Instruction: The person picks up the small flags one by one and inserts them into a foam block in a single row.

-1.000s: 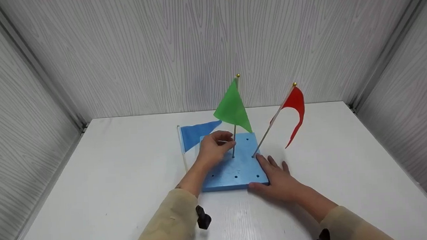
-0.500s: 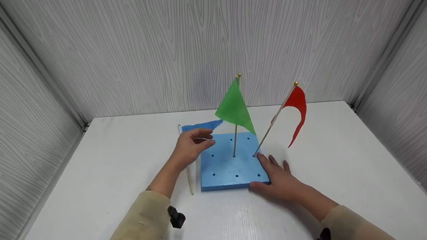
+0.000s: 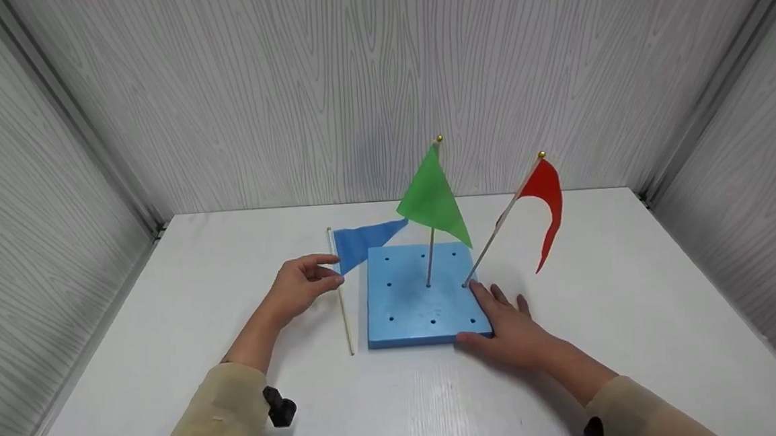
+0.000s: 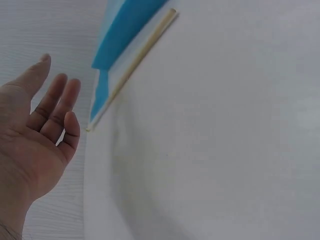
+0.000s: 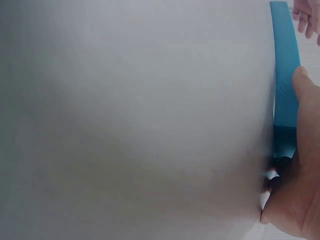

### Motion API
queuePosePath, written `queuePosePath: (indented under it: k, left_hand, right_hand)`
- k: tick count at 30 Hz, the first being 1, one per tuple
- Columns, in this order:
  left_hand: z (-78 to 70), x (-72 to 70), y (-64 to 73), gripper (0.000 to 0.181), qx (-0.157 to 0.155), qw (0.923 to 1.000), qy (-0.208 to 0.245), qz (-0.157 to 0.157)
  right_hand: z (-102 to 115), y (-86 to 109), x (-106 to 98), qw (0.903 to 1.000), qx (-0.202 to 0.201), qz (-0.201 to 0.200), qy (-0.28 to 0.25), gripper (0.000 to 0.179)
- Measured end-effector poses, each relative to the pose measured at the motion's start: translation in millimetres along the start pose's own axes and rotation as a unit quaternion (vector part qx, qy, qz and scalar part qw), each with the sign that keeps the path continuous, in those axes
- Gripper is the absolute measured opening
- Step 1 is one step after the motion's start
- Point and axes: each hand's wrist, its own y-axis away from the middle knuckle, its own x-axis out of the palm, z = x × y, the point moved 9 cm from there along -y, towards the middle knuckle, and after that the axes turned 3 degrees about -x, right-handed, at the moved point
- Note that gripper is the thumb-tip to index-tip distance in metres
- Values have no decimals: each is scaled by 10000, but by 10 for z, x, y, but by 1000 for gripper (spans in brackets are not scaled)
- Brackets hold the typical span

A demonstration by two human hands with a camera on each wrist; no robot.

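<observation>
A blue square board [image 3: 407,304] with several small holes lies on the table. A green pennant flag [image 3: 432,198] stands upright in its middle hole, and a red flag [image 3: 541,188] leans right from a hole at its right side. Left of the board lies a blue pennant flag [image 3: 362,241], its wooden stick [image 4: 140,57] pointing toward the front. My left hand [image 3: 306,284] hovers beside this flag, thumb and fingers apart, fingertips right at the stick in the head view. My right hand [image 3: 509,325] rests against the board's front right corner, thumb [image 5: 301,80] along the front edge, other fingers spread.
The white table [image 3: 228,255] carries the board and flags. Grey wood-grain panels [image 3: 253,98] rise at the back and on both sides. Both flags in the board stand tall, with gold balls on top.
My left hand has let go of the green flag's stick and moved left, down to the blue flag. The right hand stays at the board's corner. The green and red flags stay in place.
</observation>
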Motion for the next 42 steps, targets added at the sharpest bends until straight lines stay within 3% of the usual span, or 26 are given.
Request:
queuePosePath:
  k: [4,9,17,33,42]
  left_hand:
    - [191,19,24,44,-210,9997,-128,79]
    - [310,62,44,43,-341,9990,-248,143]
    - [333,192,70,36,-213,9964,-768,285]
    - [393,298,119,28,-305,9941,-1030,165]
    - [340,314,110,25,-24,9907,-1353,159]
  right_hand:
    - [-11,6,1,10000,2,14,6,114]
    - [-12,8,-22,9999,-118,-44,44,113]
    - [-31,-3,-21,9999,-95,-60,68,113]
    - [-35,5,-10,10000,20,5,19,113]
    - [-9,18,-24,10000,25,16,40,114]
